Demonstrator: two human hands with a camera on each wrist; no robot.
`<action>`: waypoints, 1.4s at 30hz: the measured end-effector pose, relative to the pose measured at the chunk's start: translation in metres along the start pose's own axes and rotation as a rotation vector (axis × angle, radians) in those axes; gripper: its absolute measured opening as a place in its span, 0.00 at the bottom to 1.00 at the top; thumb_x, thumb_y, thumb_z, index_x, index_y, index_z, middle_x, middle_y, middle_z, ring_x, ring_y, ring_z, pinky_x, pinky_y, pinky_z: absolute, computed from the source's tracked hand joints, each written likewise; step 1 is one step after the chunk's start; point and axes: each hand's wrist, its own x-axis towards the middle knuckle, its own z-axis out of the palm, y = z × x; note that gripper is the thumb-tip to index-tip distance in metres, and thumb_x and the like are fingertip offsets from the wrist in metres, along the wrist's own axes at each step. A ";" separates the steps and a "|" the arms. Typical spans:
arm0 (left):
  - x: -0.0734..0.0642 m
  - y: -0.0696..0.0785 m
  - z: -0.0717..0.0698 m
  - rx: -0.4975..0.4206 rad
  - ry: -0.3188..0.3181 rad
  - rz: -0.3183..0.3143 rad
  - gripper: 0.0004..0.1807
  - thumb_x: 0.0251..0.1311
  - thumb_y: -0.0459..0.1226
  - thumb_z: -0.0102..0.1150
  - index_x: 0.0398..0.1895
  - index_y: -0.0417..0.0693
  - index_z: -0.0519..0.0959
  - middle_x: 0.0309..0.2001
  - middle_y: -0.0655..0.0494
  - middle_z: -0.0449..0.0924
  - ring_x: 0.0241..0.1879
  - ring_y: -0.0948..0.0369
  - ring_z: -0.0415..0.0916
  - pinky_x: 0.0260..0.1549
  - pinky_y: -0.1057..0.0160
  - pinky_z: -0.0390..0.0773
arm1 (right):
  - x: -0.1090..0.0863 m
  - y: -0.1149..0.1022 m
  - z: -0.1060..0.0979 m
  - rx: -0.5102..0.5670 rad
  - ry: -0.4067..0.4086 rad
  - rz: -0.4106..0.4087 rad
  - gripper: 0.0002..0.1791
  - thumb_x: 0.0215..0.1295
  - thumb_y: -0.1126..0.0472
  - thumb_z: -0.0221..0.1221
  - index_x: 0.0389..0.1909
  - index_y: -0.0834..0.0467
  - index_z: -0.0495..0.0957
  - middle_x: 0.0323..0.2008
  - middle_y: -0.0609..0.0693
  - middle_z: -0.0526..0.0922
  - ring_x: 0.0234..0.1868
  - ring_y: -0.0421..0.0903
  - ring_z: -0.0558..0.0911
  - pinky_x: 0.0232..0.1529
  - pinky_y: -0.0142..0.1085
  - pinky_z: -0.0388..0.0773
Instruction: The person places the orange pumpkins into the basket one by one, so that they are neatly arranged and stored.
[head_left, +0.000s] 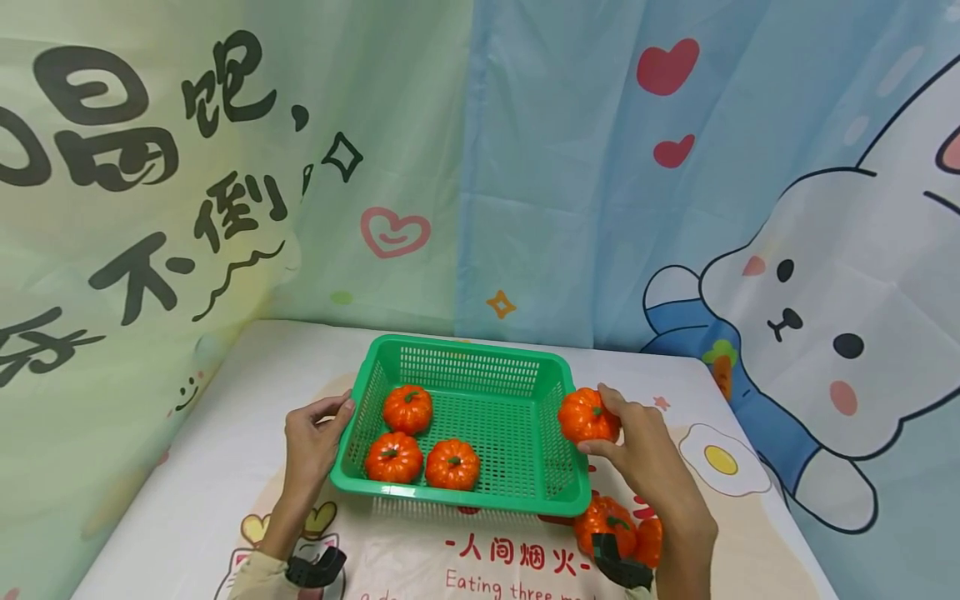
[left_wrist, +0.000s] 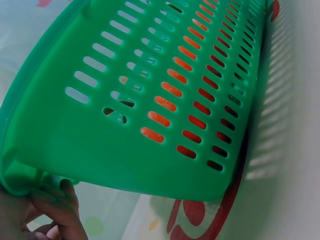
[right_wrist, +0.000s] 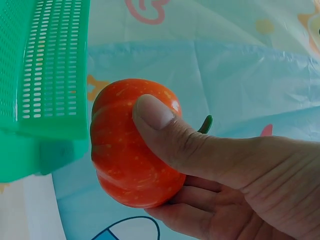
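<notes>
A green plastic basket [head_left: 517, 417] with slotted walls stands in front of me, holding three small orange toy pumpkins [head_left: 453, 464] toward its left side. My left hand [head_left: 317, 437] pinches the basket's left rim, and the left wrist view has its fingers [left_wrist: 62, 207] at a rim corner. In my right hand [head_left: 641, 442] is another orange pumpkin [right_wrist: 135, 150], gripped between thumb and fingers, its green stem facing the palm. In the head view this pumpkin overlaps the basket's right rim; the right wrist view puts it just beside the wall.
More orange pumpkins [head_left: 603, 521] lie on the table below my right forearm, partly hidden by the wrist strap. A printed white cloth [head_left: 202, 500] covers the table. Behind it hangs a patterned curtain [head_left: 540, 167].
</notes>
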 end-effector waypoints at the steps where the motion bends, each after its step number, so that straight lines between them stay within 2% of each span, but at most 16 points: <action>1: 0.000 0.000 0.000 0.000 0.000 0.000 0.14 0.75 0.31 0.66 0.56 0.30 0.88 0.49 0.26 0.89 0.25 0.72 0.86 0.28 0.74 0.86 | 0.001 0.000 0.001 0.002 0.000 -0.007 0.47 0.63 0.63 0.77 0.80 0.71 0.66 0.71 0.71 0.79 0.66 0.67 0.82 0.67 0.62 0.83; 6: -0.001 0.000 0.000 -0.013 0.000 -0.003 0.14 0.76 0.32 0.66 0.56 0.30 0.88 0.49 0.26 0.89 0.25 0.72 0.86 0.28 0.74 0.86 | 0.008 -0.003 0.004 0.003 0.002 -0.057 0.47 0.62 0.65 0.77 0.79 0.73 0.66 0.71 0.72 0.79 0.66 0.68 0.83 0.66 0.61 0.83; 11: 0.000 0.000 0.000 -0.014 0.000 -0.003 0.14 0.75 0.32 0.66 0.56 0.30 0.88 0.48 0.26 0.88 0.25 0.73 0.86 0.28 0.74 0.86 | 0.014 -0.005 0.008 -0.001 -0.003 -0.100 0.46 0.61 0.65 0.78 0.77 0.74 0.68 0.67 0.71 0.83 0.59 0.63 0.87 0.62 0.58 0.86; 19: -0.001 -0.001 -0.001 -0.006 0.007 -0.003 0.13 0.75 0.30 0.66 0.55 0.29 0.88 0.49 0.26 0.89 0.25 0.72 0.86 0.27 0.74 0.85 | 0.020 -0.007 0.019 0.014 -0.029 -0.077 0.46 0.61 0.65 0.78 0.77 0.73 0.69 0.63 0.67 0.86 0.56 0.59 0.86 0.61 0.56 0.87; 24: 0.000 -0.002 -0.001 -0.009 0.004 0.011 0.13 0.75 0.30 0.66 0.55 0.28 0.88 0.49 0.26 0.89 0.25 0.73 0.85 0.27 0.74 0.85 | 0.025 -0.009 0.027 0.016 -0.017 -0.095 0.44 0.60 0.65 0.79 0.75 0.73 0.71 0.59 0.65 0.88 0.54 0.58 0.85 0.59 0.55 0.88; 30: 0.001 -0.001 0.000 -0.022 -0.001 0.006 0.13 0.74 0.30 0.66 0.55 0.28 0.88 0.50 0.26 0.89 0.25 0.72 0.86 0.28 0.74 0.86 | 0.029 -0.010 0.033 0.027 -0.041 -0.085 0.44 0.59 0.65 0.79 0.75 0.71 0.73 0.57 0.62 0.89 0.51 0.54 0.85 0.55 0.49 0.90; 34: 0.001 -0.001 0.001 -0.027 -0.004 0.002 0.13 0.75 0.30 0.66 0.55 0.28 0.88 0.52 0.27 0.89 0.25 0.71 0.86 0.28 0.74 0.86 | 0.032 -0.012 0.037 0.026 -0.053 -0.068 0.44 0.59 0.65 0.79 0.75 0.72 0.72 0.58 0.63 0.88 0.50 0.54 0.86 0.54 0.48 0.91; 38: 0.001 -0.002 0.000 -0.029 -0.001 0.001 0.13 0.75 0.30 0.65 0.55 0.28 0.88 0.53 0.27 0.89 0.25 0.70 0.87 0.29 0.74 0.86 | 0.034 -0.014 0.042 0.043 -0.063 -0.058 0.47 0.59 0.66 0.79 0.77 0.73 0.68 0.62 0.65 0.87 0.54 0.56 0.87 0.57 0.51 0.90; 42: 0.001 -0.002 0.000 -0.034 -0.001 0.009 0.13 0.75 0.30 0.65 0.54 0.27 0.88 0.53 0.28 0.89 0.25 0.69 0.87 0.28 0.74 0.86 | 0.036 -0.017 0.046 0.051 -0.062 -0.060 0.47 0.60 0.66 0.79 0.77 0.73 0.69 0.62 0.65 0.87 0.54 0.56 0.87 0.58 0.51 0.90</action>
